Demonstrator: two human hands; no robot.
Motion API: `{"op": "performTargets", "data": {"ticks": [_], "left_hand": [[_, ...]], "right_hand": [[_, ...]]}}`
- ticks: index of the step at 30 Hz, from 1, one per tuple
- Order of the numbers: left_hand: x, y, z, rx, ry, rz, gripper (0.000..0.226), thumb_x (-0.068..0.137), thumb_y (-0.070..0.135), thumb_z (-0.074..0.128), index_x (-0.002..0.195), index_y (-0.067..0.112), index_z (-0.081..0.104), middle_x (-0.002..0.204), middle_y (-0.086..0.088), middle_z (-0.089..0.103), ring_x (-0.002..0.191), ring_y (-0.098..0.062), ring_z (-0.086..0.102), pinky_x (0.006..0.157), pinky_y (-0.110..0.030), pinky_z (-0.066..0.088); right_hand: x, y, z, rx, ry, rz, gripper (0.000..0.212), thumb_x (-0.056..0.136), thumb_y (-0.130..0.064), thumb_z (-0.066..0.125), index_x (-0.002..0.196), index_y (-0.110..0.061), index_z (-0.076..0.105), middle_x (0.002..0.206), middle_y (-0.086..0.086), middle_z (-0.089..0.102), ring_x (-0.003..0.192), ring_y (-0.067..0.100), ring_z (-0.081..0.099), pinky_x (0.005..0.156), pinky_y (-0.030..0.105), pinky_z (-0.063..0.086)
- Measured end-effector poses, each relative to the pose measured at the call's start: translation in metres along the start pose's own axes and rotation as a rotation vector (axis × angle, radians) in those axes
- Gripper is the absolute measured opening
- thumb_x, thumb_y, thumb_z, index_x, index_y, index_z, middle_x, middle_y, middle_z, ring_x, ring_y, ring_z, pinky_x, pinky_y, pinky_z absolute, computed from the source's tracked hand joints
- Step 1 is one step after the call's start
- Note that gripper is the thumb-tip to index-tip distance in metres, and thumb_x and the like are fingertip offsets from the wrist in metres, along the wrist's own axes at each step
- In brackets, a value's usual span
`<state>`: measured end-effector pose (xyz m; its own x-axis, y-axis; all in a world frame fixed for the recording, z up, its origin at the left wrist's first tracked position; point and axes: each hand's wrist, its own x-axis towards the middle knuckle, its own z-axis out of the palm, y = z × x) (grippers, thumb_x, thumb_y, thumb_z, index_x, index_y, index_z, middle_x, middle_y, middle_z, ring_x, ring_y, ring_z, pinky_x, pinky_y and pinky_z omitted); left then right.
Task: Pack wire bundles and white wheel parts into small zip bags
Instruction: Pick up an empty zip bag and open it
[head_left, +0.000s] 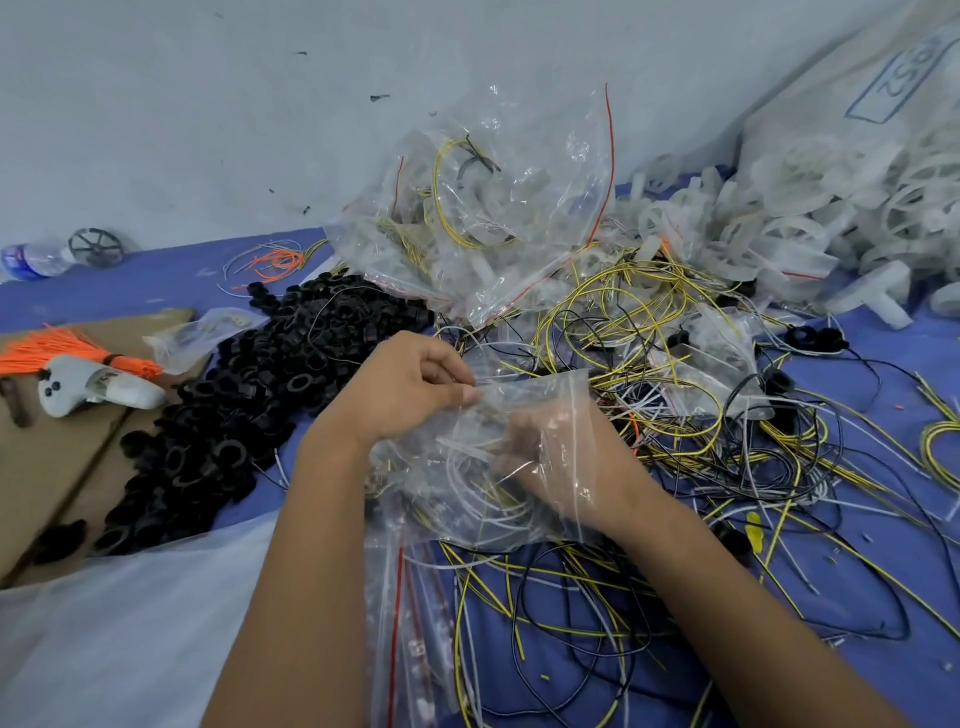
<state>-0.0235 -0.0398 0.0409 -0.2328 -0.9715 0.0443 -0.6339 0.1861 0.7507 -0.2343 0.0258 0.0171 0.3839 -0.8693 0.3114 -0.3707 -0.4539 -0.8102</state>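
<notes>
A small clear zip bag (524, 410) is held up in the middle of the view. My left hand (410, 384) pinches its top rim between thumb and fingers. My right hand (550, 457) is inside the bag, seen through the plastic, its fingers curled around a coil of white and yellow wires (483, 483). Loose yellow, black and white wires (649, 332) lie tangled on the blue surface beyond and below my hands. White wheel parts (779, 228) are heaped at the back right. Filled zip bags (498, 208) pile up behind the wires.
A heap of black rings (249, 395) lies left of my hands. Further left are an orange wire bundle (67, 348), a white handheld device (88, 389) and cardboard (47, 467). A water bottle (36, 260) lies at the far left. Empty zip bags (410, 623) sit between my forearms.
</notes>
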Motion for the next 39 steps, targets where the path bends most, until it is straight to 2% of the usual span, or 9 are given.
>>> {"op": "performTargets", "data": {"ticks": [5,9,14,18,21,25,29,35,39], "left_hand": [[0.001,-0.002,-0.001,0.014,0.016,-0.010,0.009,0.082,0.018,0.086,0.080,0.022,0.078,0.070,-0.002,0.075,0.064,-0.012,0.067,0.069,-0.030,0.052],[0.003,-0.001,0.000,-0.005,0.065,0.001,0.011,0.083,0.015,0.085,0.077,0.019,0.077,0.066,-0.001,0.074,0.060,-0.008,0.067,0.060,-0.021,0.051],[0.005,-0.001,0.001,0.020,0.119,-0.016,0.014,0.082,0.016,0.085,0.074,0.022,0.076,0.064,0.001,0.073,0.057,-0.006,0.063,0.062,-0.021,0.046],[0.001,-0.005,-0.006,0.014,0.148,-0.038,0.014,0.084,0.015,0.084,0.074,0.021,0.076,0.062,0.002,0.072,0.055,-0.003,0.063,0.060,-0.017,0.049],[-0.004,-0.010,-0.016,-0.077,0.134,-0.086,0.009,0.086,0.012,0.081,0.079,0.012,0.076,0.065,-0.002,0.074,0.060,-0.009,0.068,0.068,-0.025,0.056],[-0.014,-0.023,-0.035,-0.024,0.113,-0.139,0.008,0.088,0.025,0.080,0.084,0.018,0.079,0.076,0.003,0.078,0.072,-0.006,0.071,0.076,-0.024,0.053],[-0.022,-0.030,-0.044,-0.053,0.091,-0.150,0.001,0.087,0.016,0.080,0.086,0.016,0.080,0.080,-0.003,0.079,0.079,-0.013,0.073,0.081,-0.029,0.054],[-0.020,-0.031,-0.043,0.021,0.130,-0.180,0.011,0.085,0.009,0.082,0.079,0.017,0.078,0.072,-0.002,0.077,0.070,-0.014,0.072,0.077,-0.031,0.055],[-0.016,-0.035,-0.043,0.130,0.183,-0.244,0.009,0.084,0.013,0.083,0.078,0.018,0.078,0.077,-0.005,0.075,0.077,-0.020,0.070,0.078,-0.035,0.055]], "right_hand": [[0.002,0.006,0.006,-0.505,-0.106,0.064,0.017,0.090,-0.039,0.069,0.088,-0.022,0.067,0.085,-0.006,0.065,0.079,0.020,0.063,0.070,0.032,0.052],[0.006,-0.001,0.002,-0.043,-0.112,0.028,0.008,0.092,-0.017,0.073,0.088,-0.011,0.068,0.086,0.005,0.069,0.082,0.023,0.068,0.076,0.042,0.056],[0.004,-0.014,0.005,0.474,-0.153,0.138,0.031,0.089,-0.013,0.070,0.104,0.013,0.065,0.087,0.021,0.071,0.068,0.013,0.069,0.056,0.023,0.055],[0.005,-0.012,0.005,0.518,-0.269,0.160,0.034,0.082,0.018,0.068,0.115,0.010,0.064,0.116,0.027,0.069,0.098,0.030,0.072,0.079,0.041,0.062],[0.005,-0.005,0.010,0.451,-0.203,0.178,0.033,0.073,0.008,0.081,0.100,-0.008,0.073,0.099,0.017,0.075,0.088,0.031,0.073,0.074,0.035,0.062],[0.007,-0.001,0.020,0.382,-0.134,0.163,0.024,0.077,0.000,0.085,0.090,0.010,0.068,0.076,0.024,0.071,0.051,0.020,0.065,0.045,0.026,0.052],[0.008,0.002,0.025,0.309,-0.061,0.134,0.018,0.080,-0.004,0.083,0.084,0.008,0.070,0.059,-0.003,0.067,0.046,0.003,0.059,0.046,0.014,0.044],[0.007,-0.008,0.006,0.452,-0.182,0.278,0.040,0.108,-0.033,0.044,0.095,-0.010,0.075,0.077,-0.002,0.077,0.064,0.011,0.072,0.053,0.017,0.053],[0.013,0.003,-0.015,0.780,-0.334,0.416,0.090,0.098,-0.072,0.009,0.120,-0.012,0.072,0.109,0.027,0.073,0.088,0.038,0.074,0.065,0.034,0.058]]}}
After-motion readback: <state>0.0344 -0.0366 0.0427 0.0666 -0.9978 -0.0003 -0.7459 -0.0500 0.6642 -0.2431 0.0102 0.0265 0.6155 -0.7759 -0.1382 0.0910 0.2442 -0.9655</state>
